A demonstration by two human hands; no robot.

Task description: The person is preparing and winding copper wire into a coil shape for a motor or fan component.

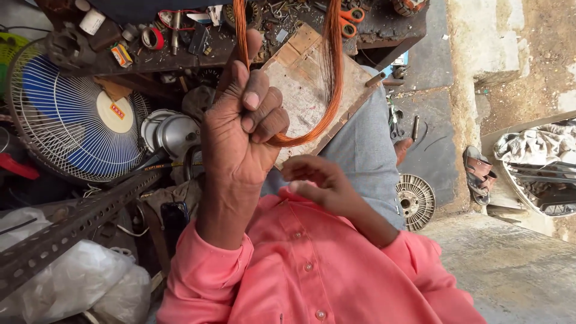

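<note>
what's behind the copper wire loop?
A worn wooden board lies behind the copper wire loop, resting on the lap. The left hand grips the loop and covers the board's left part. The board's underside is hidden.

The person wears a pink shirt (pixel 312 264) with long sleeves. Small round buttons (pixel 320 314) run down the front, the same pink as the cloth. The sleeves end at the wrists, and both hands are bare: the left hand (pixel 240 129) and the right hand (pixel 321 183) have no rings or gloves. The trousers (pixel 366 150) are grey-blue.
</note>
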